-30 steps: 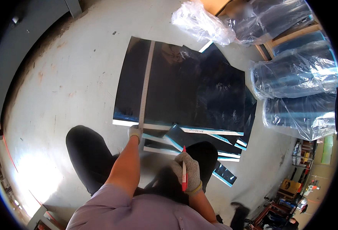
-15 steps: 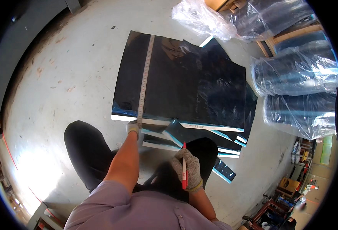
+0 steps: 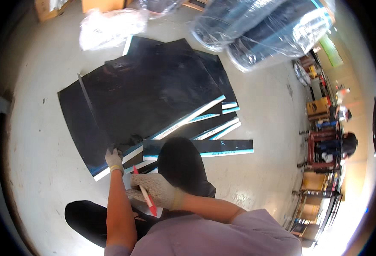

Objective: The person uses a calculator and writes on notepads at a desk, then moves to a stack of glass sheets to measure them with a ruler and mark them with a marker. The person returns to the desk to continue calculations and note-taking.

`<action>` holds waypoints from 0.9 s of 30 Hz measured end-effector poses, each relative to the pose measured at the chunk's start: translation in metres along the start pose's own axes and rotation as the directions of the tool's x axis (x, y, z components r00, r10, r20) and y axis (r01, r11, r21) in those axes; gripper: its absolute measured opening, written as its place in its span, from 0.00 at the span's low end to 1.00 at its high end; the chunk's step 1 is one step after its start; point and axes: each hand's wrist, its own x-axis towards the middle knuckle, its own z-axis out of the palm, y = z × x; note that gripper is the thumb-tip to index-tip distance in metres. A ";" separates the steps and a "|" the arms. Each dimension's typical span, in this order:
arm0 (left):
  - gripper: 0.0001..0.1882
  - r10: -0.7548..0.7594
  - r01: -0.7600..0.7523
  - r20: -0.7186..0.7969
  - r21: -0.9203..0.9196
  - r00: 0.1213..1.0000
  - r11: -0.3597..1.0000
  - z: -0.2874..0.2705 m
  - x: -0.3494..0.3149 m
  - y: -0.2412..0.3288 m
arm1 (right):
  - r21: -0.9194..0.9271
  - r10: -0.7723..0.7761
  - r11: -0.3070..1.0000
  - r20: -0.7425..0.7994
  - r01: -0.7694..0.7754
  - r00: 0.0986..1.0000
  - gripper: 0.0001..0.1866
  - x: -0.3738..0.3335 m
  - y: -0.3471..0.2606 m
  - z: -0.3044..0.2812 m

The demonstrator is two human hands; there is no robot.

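Note:
My left hand (image 3: 114, 159), in a light knit glove, holds the near end of a long metal ruler (image 3: 88, 98) against a large black sheet (image 3: 149, 94). That sheet lies on the floor and has a white and blue strip along its near edge. The ruler runs away from me across the sheet's left part. In my gloved right hand (image 3: 158, 187) is a red and white marker (image 3: 145, 192), its red end pointing toward the sheet edge. The right fingers are closed around it, above my lap and near my left hand.
Narrower black strips with white and blue edges (image 3: 226, 146) lie by my right knee (image 3: 181, 162). Plastic-wrapped dark rolls (image 3: 277, 34) and crumpled clear plastic (image 3: 111, 27) sit beyond the sheet. Shelving with items (image 3: 318, 183) and another person (image 3: 349, 145) are at the far right.
My view has turned right, so the sheet and rolls appear swung to the left. My right hand with the marker has moved left, close to my left hand. The left hand stays at the ruler's near end.

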 end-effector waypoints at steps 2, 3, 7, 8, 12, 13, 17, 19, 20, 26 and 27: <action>0.12 0.076 -0.073 -0.006 0.217 0.997 0.973 0.001 -0.008 -0.004 | -0.036 0.016 0.999 -0.033 -0.017 0.999 0.12 0.000 0.002 0.007; 0.12 0.069 -0.063 -0.008 0.324 0.998 0.944 -0.003 -0.011 -0.010 | -0.053 0.025 0.998 -0.044 -0.027 0.999 0.12 0.001 0.004 0.010; 0.18 0.145 -0.089 -0.086 0.465 0.986 0.881 -0.013 -0.033 -0.047 | -0.042 0.057 0.997 -0.106 -0.062 0.993 0.10 0.003 0.005 0.011; 0.20 0.231 -0.172 -0.063 0.488 0.971 0.856 -0.017 -0.034 -0.061 | -0.035 0.072 0.997 -0.102 -0.076 0.992 0.10 0.002 0.004 0.009; 0.25 0.255 -0.216 -0.033 0.434 0.966 0.874 -0.031 -0.005 -0.121 | -0.045 0.117 0.992 -0.039 -0.119 0.992 0.10 0.006 -0.004 0.002; 0.26 0.276 -0.232 -0.048 0.411 0.960 0.882 -0.037 0.001 -0.129 | -0.048 0.123 0.991 -0.026 -0.124 0.992 0.10 0.008 -0.009 -0.001; 0.27 0.487 -0.412 -0.154 0.352 0.860 0.840 -0.057 -0.015 -0.133 | 0.140 0.160 0.978 -0.051 -0.152 0.986 0.13 0.005 -0.038 -0.003; 0.27 0.451 -0.387 -0.092 0.379 0.888 0.840 -0.050 -0.052 -0.082 | 0.123 0.139 0.984 -0.045 -0.132 0.989 0.17 -0.006 -0.072 -0.022; 0.26 0.425 -0.371 -0.034 0.430 0.904 0.823 -0.050 -0.063 -0.061 | 0.099 0.149 0.984 -0.031 -0.146 0.988 0.18 -0.011 -0.094 -0.034; 0.23 0.004 -0.100 0.114 0.857 0.994 0.505 0.008 -0.125 0.113 | 0.167 0.265 0.957 -0.158 -0.238 0.951 0.11 -0.035 -0.202 -0.096; 0.24 -0.041 -0.054 0.089 0.848 0.995 0.527 0.012 -0.141 0.140 | 0.207 0.298 0.942 -0.154 -0.264 0.942 0.11 -0.040 -0.219 -0.107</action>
